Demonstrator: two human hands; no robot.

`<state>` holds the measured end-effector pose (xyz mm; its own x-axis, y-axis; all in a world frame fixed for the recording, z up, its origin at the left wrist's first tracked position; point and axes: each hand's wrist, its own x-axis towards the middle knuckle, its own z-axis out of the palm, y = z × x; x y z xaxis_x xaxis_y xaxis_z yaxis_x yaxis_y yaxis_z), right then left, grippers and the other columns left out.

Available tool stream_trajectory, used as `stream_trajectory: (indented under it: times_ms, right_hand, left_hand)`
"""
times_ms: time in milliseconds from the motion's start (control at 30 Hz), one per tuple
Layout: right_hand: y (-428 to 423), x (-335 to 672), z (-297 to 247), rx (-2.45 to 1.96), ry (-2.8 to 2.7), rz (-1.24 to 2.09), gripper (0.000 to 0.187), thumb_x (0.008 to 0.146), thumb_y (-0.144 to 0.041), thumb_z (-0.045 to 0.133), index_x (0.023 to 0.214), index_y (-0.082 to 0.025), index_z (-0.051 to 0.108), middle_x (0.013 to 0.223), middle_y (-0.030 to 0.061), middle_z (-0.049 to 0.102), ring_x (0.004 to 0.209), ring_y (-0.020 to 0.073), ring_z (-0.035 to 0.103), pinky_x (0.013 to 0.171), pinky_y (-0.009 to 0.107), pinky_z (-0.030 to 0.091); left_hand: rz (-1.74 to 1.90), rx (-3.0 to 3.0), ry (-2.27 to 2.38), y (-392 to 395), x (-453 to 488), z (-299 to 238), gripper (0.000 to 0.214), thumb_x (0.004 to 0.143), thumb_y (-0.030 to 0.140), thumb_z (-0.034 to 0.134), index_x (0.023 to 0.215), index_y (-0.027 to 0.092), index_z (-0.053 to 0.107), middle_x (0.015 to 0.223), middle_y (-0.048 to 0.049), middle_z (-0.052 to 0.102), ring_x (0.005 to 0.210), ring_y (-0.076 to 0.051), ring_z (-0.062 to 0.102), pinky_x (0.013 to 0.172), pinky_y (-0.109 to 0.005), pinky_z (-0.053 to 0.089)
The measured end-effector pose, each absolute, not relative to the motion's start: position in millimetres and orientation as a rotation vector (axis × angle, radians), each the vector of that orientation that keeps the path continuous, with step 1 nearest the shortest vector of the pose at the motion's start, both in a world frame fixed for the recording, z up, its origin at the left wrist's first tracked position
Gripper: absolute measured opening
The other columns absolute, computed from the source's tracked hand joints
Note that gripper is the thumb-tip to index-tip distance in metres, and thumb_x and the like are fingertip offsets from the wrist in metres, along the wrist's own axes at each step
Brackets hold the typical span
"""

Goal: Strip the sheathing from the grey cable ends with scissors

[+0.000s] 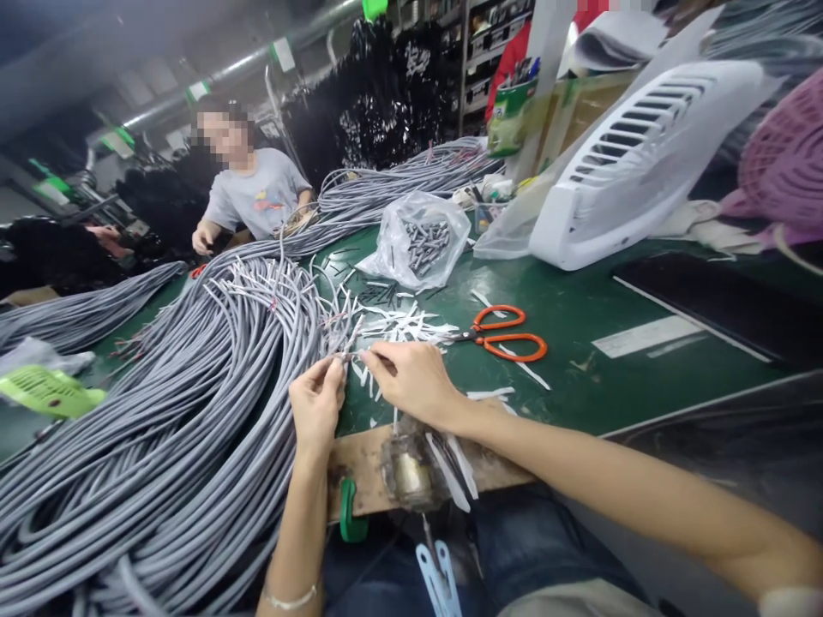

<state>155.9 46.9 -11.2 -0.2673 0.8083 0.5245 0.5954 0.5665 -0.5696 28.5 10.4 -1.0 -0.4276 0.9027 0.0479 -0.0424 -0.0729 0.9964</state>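
Barely visible wire [350, 356] in left hand [317, 398], cables [186, 428] cropped

A green tabletop [579, 300] spreads wide; crowded shelving [492, 41] stands behind; a shiny pipe [244, 65] slants through dimness

place: cable workshop | evidence: grey cable bundles [129, 411], green workbench [579, 300], scissors [477, 332], co-worker [257, 193]

On the right of the green counter [566, 313], a white slatted plastic casing [633, 163] is seen tilted, with a pink perforated plastic item [788, 154] beside it and a flat black panel [713, 300] laid in front. Farther back, pens [528, 70] are held in a green can [507, 124]. Across the counter, a person [257, 193] is dressed in a grey printed T-shirt.
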Motion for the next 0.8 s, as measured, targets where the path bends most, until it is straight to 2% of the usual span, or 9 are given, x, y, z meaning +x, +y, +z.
stream_trajectory:
  times_ms: [433,533,633,700,800]
  right_hand:
    - [47,155,-12,-1.094,-1.939,0.458,0.036,0.085,-0.034,0.043,0.054,-0.017,0.049,0.042,-0.0043,0.038,0.04,0.0078,0.032,0.047,0.022,0.02]
    - [48,154,-13,-1.055,-1.923,0.52,0.038,0.084,-0.036,0.043,0.052,-0.017,0.046,0.041,-0.0049,0.035,0.039,0.0073,0.03,0.046,0.021,0.02]
    - [49,154,-14,-1.038,-1.904,0.585,0.039,0.084,-0.037,0.041,0.051,-0.018,0.045,0.041,-0.005,0.034,0.039,0.0072,0.029,0.045,0.021,0.02]
    - [51,153,-15,-1.039,-1.887,0.611,0.038,0.083,-0.036,0.042,0.05,-0.018,0.044,0.041,-0.0051,0.033,0.039,0.0071,0.029,0.044,0.021,0.02]
    - [52,153,-17,-0.99,-1.86,0.601,0.039,0.083,-0.033,0.044,0.048,-0.017,0.042,0.04,-0.0053,0.034,0.039,0.0066,0.028,0.043,0.02,0.02]
  left_hand:
    - [1.587,1.05,1.407,11,24,-7,0.031,0.061,0.038,0.07,0.073,0.01,0.066,0.046,0.0075,0.041,0.034,0.0,0.027,0.032,-0.015,0.018]
    - [1.581,1.209,1.486,9,24,-9,0.026,0.067,0.035,0.065,0.076,0.011,0.068,0.049,0.0046,0.05,0.038,-0.004,0.039,0.038,-0.017,0.03]
    - [1.561,1.482,1.59,7,25,-11,0.02,0.07,0.028,0.062,0.08,0.014,0.071,0.068,-0.0028,0.065,0.058,-0.011,0.057,0.054,-0.02,0.044]
    - [1.541,1.631,1.64,6,25,-12,0.018,0.07,0.025,0.062,0.082,0.015,0.071,0.077,-0.0055,0.068,0.07,-0.014,0.062,0.061,-0.022,0.047]
    - [1.521,1.658,1.702,5,26,-13,0.018,0.071,0.025,0.062,0.082,0.015,0.072,0.07,-0.0046,0.067,0.061,-0.013,0.06,0.056,-0.021,0.046]
